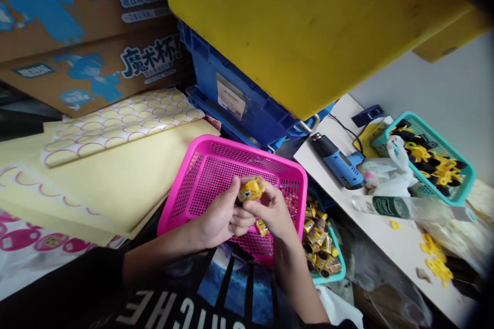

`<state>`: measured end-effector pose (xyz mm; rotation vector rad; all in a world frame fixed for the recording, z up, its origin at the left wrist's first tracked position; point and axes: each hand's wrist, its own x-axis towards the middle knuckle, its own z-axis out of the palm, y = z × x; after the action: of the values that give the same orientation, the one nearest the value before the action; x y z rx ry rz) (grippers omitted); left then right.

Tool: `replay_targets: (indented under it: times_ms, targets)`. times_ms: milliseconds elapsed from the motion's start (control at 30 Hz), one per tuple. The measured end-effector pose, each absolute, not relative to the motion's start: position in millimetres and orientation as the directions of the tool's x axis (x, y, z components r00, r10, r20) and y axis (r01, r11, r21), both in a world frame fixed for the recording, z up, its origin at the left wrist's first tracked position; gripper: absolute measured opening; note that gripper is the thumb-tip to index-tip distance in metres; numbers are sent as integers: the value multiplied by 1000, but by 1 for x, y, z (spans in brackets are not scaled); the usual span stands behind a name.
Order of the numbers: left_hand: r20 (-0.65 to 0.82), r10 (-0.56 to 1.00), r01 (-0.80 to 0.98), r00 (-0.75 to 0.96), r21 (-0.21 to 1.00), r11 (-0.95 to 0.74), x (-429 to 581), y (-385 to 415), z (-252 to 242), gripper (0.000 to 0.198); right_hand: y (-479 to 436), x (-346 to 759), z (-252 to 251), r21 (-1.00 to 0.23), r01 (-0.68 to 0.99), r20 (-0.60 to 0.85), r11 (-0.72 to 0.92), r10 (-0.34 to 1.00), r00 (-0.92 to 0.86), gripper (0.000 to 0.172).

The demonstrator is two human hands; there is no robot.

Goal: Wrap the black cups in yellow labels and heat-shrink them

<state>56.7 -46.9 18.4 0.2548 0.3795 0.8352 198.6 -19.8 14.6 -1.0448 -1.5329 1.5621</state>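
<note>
Above a pink plastic basket (200, 146), both hands come together around a small yellow toy (250, 190) with printed stickers and a dark underside. My left hand (219, 216) grips it from the left, thumb up along its side. Fingers of my right hand (274, 211) close on its right side. Part of the toy is hidden by the fingers. Another small yellow toy (262, 226) lies in the pink basket below the hands. Right of that, a turquoise basket (339, 262) holds many similar yellow-and-black pieces.
On the white table (382, 236) lie a blue heat gun (337, 162), a clear bottle (389, 206) and loose yellow parts (436, 259). Another turquoise basket (463, 185) of parts stands behind. Blue crates (231, 82), a yellow bin (289, 20), cartons (96, 72) and sticker sheets (127, 164) surround the basket.
</note>
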Motion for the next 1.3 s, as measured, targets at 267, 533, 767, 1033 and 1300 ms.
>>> replay_targets:
  times_ms: [267,533,767,1033,1300]
  targets:
    - [-239,707,-552,666,480,682,56,-48,10,53,-4,218,21,-981,155,-189,-116,742,-643,34]
    - [-270,770,-605,578,490,627,57,-38,12,52,-8,206,24,-994,113,-55,1,869,-492,48]
    - [-154,782,-686,604,399,608,55,-42,11,60,-10,187,31,-995,67,-98,-76,895,-434,35]
    - [-263,745,-689,613,283,667,57,-43,9,53,-7,190,32,-971,192,-223,-145,846,-484,36]
    - [-275,848,-427,454,768,478,39,-38,18,32,-10,214,26,-979,161,41,122,900,-435,57]
